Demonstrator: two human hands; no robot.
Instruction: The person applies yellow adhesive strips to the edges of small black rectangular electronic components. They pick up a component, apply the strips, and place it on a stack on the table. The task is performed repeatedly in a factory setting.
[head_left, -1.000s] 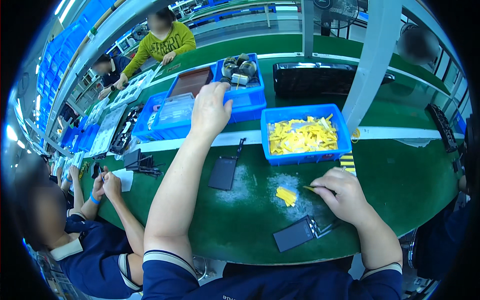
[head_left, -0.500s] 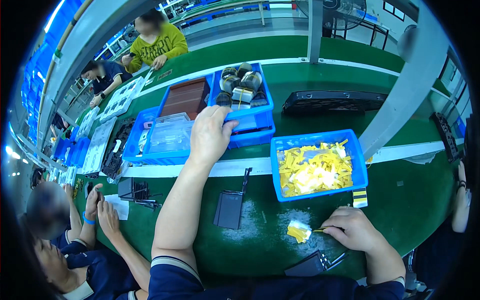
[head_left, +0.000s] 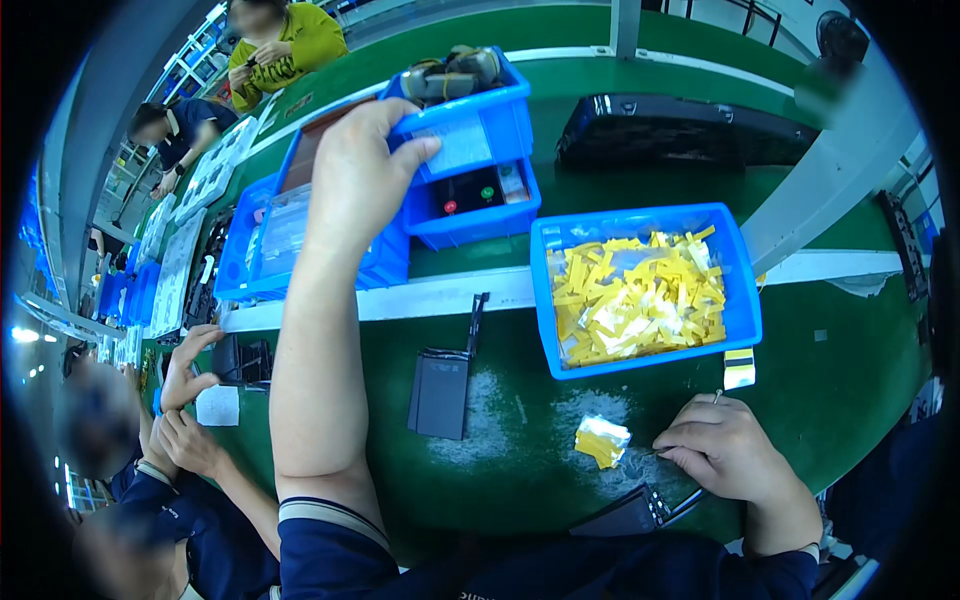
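Blue bins (head_left: 640,225), yellow strips (head_left: 640,295), green table (head_left: 520,450), dark flat part (head_left: 440,393).

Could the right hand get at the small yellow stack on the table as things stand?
Probably yes. The right hand rests on the green table just beside the yellow stack, with bare surface between them. It seems to pinch a thin tool, which might hamper a grasp.

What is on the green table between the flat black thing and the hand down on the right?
In the head view, a small yellow stack lies between the flat black part and the right hand, on green table.
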